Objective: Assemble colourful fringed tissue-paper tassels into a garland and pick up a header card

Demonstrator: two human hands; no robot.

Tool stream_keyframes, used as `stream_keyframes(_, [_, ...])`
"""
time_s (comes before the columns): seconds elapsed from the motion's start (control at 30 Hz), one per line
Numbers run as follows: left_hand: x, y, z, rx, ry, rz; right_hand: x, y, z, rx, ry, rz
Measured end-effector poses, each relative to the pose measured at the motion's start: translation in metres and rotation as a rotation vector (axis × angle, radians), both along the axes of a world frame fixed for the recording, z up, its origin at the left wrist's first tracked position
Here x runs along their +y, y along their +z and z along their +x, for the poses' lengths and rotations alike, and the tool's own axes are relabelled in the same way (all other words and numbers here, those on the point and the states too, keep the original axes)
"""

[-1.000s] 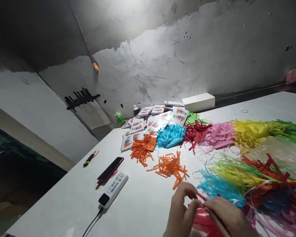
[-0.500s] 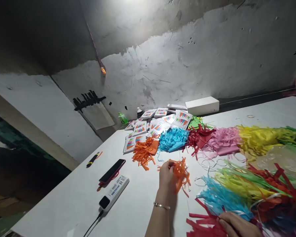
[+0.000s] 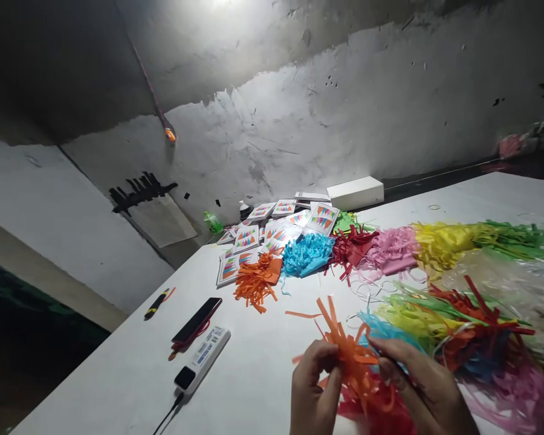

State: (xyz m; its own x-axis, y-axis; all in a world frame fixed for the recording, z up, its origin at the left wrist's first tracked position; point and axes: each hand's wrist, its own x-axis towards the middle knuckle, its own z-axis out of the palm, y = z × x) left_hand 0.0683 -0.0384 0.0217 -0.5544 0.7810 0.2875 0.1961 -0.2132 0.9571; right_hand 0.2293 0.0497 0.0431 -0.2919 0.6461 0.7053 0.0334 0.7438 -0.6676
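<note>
My left hand (image 3: pixel 315 383) and my right hand (image 3: pixel 417 386) hold an orange fringed paper bundle (image 3: pixel 349 350) between them, low over the white table (image 3: pixel 254 374). Its strips stick up and outward. Under it lies a red fringed paper bundle (image 3: pixel 376 414), partly hidden by both hands. A single loose orange strip (image 3: pixel 301 314) lies on the table just beyond my left hand.
A mixed heap of coloured fringes (image 3: pixel 457 326) lies to the right. Behind it run piles of orange (image 3: pixel 256 281), blue (image 3: pixel 306 254), red, pink, yellow and green fringe. Printed cards (image 3: pixel 249 238), a white box (image 3: pixel 356 192), a phone (image 3: pixel 197 320) and a white power bank (image 3: pixel 202 359) sit left.
My left hand reached out to the orange bundle on the table, picked it up and brought it back. Both hands now hold it above the red bundle.
</note>
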Motion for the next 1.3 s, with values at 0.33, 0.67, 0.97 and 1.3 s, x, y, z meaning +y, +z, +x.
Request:
stream_keyframes(0.33, [-0.017,-0.024,0.015,-0.174,-0.082,-0.106,-0.007,-0.012,0.003,-0.113,0.241,0.133])
stream_keyframes(0.67, [-0.050,-0.016,-0.034,0.668,0.163,-0.460,0.011,-0.011,0.013,-0.131,-0.073,0.264])
stream_keyframes(0.97, [-0.036,0.009,0.020,0.037,-0.321,-0.127,-0.012,-0.005,-0.002,-0.085,0.297,0.049])
stream_keyframes(1.3, [-0.038,-0.003,0.018,-0.227,-0.115,-0.188,-0.034,-0.016,0.007,-0.200,0.200,0.052])
